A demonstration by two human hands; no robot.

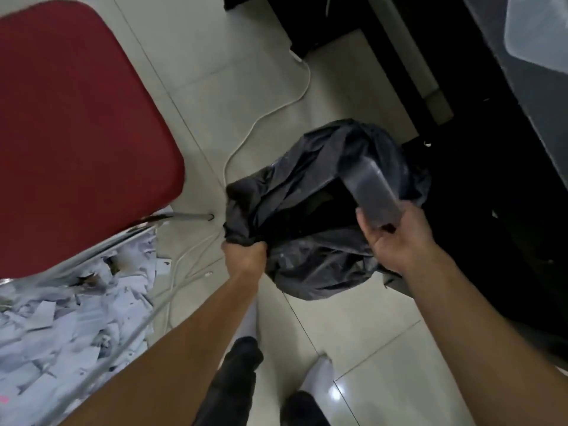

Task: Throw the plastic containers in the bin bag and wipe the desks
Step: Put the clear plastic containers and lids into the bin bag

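Note:
A black bin bag (307,186) sits on the tiled floor with its mouth held wide. My left hand (244,255) grips the bag's near rim in a closed fist. My right hand (396,238) holds a clear plastic container (368,189) by its near end, tilted over the bag's opening at the right side. Another clear plastic container (538,29) lies on the dark desk (522,96) at the top right.
A red-seated chair (76,133) with chrome legs stands at the left, with a heap of torn white paper (61,318) beneath it. White cables (276,112) run across the floor behind the bag. My feet and dark trousers show at the bottom centre.

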